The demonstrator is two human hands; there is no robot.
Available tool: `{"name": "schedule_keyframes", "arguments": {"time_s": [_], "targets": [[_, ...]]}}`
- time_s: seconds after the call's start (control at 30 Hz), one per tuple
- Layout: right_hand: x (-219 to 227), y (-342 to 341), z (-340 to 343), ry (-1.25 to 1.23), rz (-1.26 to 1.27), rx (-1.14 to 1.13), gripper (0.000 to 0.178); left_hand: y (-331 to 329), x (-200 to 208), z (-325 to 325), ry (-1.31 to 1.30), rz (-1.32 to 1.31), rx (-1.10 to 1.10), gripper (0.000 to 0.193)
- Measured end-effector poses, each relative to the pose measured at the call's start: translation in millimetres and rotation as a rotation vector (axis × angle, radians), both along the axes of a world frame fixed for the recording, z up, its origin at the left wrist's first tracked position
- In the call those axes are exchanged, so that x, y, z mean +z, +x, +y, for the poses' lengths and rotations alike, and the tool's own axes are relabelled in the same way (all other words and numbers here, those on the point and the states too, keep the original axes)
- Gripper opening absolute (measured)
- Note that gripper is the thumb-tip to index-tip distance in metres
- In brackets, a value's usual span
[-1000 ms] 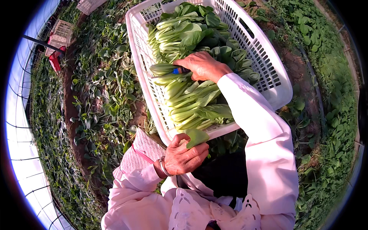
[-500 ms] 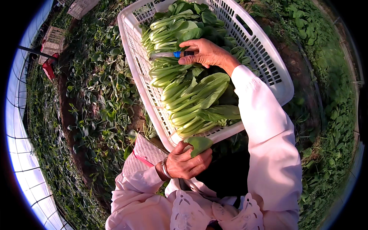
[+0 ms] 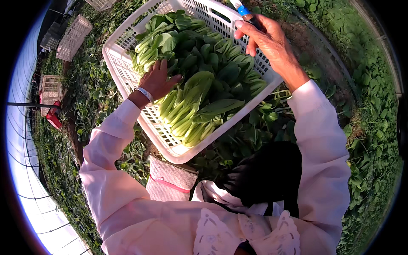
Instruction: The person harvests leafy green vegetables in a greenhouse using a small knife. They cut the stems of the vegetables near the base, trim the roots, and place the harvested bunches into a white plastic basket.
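A white slatted plastic crate point(image 3: 187, 155) holds rows of leafy greens with pale green stems, which look like bok choy point(image 3: 182, 112). My left hand point(image 3: 159, 80) rests on the stems at the crate's left side, thumb and fingers apart, with no separate bunch in its grasp. Over the crate's right rim, my right hand point(image 3: 272, 44) is closed around the dark handle of a knife point(image 3: 243, 10). The knife has a blue band, and its pale blade points up and left to the picture's top edge.
Leafy crop plants point(image 3: 374, 127) grow on both sides. Several other crates point(image 3: 74, 37) stand at the far left, near a red object point(image 3: 54, 117). A whitish quilted piece with a pink stripe point(image 3: 170, 176) lies below the crate, beside my dark-clothed leg point(image 3: 263, 178).
My left hand has gone from the crate's near edge, where it held a leaf, onto the greens. My right hand has moved right with the knife. The view has shifted.
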State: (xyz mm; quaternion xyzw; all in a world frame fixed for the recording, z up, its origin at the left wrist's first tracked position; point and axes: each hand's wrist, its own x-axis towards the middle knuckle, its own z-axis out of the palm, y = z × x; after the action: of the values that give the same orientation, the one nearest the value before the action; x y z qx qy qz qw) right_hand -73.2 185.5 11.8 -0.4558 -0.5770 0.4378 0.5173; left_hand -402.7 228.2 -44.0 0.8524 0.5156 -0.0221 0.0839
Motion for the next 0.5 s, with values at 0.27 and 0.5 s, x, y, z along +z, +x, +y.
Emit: {"name": "schedule_keyframes", "arguments": {"time_s": [0.27,0.5], "targets": [[-1,133,-181,-0.111,0.242,-0.451,0.027,-28,-140,0,-0.091,0.305,-0.043,0.105],[-70,205,-395,-0.28,0.47,-1.078,0.026,13,-72,8,0.077,0.644,0.0,0.07]]}}
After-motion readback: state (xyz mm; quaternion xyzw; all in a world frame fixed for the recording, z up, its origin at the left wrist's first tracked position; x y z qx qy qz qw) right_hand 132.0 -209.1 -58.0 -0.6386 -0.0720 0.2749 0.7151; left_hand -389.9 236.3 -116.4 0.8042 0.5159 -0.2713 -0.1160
